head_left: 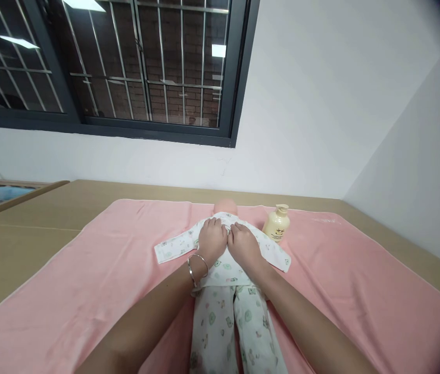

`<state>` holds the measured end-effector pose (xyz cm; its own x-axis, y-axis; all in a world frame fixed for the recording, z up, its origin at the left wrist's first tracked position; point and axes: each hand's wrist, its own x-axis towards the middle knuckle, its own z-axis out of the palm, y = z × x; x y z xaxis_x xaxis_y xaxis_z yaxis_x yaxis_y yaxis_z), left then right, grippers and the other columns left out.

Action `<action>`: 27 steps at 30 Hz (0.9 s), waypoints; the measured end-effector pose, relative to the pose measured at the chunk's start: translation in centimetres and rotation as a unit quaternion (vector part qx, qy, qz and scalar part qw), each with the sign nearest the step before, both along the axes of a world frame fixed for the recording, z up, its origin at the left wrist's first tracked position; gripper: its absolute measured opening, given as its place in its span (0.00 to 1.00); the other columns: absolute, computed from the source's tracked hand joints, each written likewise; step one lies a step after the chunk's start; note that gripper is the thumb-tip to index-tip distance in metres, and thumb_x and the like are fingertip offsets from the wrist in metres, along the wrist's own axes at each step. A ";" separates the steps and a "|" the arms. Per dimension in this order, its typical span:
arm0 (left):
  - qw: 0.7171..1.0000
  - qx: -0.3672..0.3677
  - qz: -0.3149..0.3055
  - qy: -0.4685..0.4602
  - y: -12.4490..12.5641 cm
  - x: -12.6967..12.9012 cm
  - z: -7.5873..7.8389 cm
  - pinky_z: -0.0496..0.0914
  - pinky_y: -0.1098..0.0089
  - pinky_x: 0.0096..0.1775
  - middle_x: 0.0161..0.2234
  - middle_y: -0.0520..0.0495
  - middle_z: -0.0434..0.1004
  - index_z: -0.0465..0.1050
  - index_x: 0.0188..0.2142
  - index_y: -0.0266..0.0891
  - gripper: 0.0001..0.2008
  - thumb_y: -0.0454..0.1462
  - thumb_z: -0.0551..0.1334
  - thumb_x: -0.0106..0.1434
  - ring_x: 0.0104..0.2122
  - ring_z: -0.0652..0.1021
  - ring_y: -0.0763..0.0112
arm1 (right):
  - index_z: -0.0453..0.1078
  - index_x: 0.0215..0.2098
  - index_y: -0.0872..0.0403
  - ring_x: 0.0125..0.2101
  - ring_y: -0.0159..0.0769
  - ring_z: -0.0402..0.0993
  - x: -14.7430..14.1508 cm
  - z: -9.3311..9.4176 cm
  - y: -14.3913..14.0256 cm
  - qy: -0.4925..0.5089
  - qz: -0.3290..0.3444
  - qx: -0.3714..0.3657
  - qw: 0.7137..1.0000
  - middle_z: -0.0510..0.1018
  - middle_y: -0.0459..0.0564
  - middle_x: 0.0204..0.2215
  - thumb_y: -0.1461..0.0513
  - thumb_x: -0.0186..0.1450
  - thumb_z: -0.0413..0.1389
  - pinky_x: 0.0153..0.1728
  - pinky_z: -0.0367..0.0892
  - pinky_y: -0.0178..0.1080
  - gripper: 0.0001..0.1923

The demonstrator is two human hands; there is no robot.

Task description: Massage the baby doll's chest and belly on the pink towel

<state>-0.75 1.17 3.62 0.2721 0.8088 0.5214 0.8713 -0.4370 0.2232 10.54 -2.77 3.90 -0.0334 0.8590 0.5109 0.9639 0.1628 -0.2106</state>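
On a pink sheet lies what looks like a baby doll, its bald head at the far end. It wears a white patterned baby shirt with both sleeves spread out, and matching trousers. My left hand, with a bangle on its wrist, is closed on the upper front of the shirt. Right beside it, my right hand is closed on the shirt too, fingers curled near the neckline. The fabric between my fingertips is mostly hidden. Both hands nearly touch over the chest.
A cream pump bottle stands right of the shirt, behind its right-hand sleeve. The pink sheet covers much of the wooden surface. A white wall and a barred window rise behind it.
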 end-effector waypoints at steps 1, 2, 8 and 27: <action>1.000 0.002 0.002 0.009 -0.1 0.0 0.1 0.67 0.62 0.50 0.43 0.40 0.76 0.72 0.44 0.33 0.14 0.34 0.49 0.68 0.46 0.73 0.59 | 0.72 0.41 0.59 0.47 0.42 0.70 0.1 0.0 0.1 0.016 0.005 -0.003 1.000 0.77 0.59 0.43 0.65 0.69 0.43 0.51 0.60 0.39 0.15; 1.000 0.004 0.007 0.017 -0.3 0.1 0.1 0.68 0.62 0.48 0.42 0.40 0.76 0.72 0.42 0.34 0.14 0.34 0.48 0.68 0.46 0.73 0.59 | 0.71 0.43 0.59 0.48 0.42 0.70 0.2 0.1 0.2 0.034 0.010 -0.006 0.999 0.77 0.59 0.44 0.66 0.69 0.43 0.51 0.60 0.39 0.15; 0.999 0.014 0.030 0.044 -0.8 0.4 0.0 0.69 0.64 0.40 0.41 0.41 0.77 0.72 0.40 0.35 0.12 0.33 0.50 0.68 0.44 0.73 0.57 | 0.67 0.53 0.58 0.51 0.41 0.67 1.5 0.2 1.3 0.113 0.054 -0.026 0.992 0.74 0.56 0.49 0.66 0.66 0.45 0.52 0.60 0.39 0.19; 1.000 -0.005 0.006 -0.023 0.0 0.0 -0.2 0.66 0.60 0.50 0.43 0.40 0.77 0.72 0.45 0.36 0.14 0.33 0.51 0.65 0.47 0.72 0.58 | 0.71 0.34 0.55 0.39 0.39 0.70 0.4 0.3 -0.2 -0.017 -0.008 0.013 1.000 0.77 0.53 0.36 0.64 0.69 0.45 0.42 0.60 0.36 0.13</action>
<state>-0.72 1.19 3.46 0.2375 0.8169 0.5256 0.8652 -0.4238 0.2678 10.99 -2.94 4.24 -0.0370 0.8461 0.5317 0.9728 0.1522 -0.1746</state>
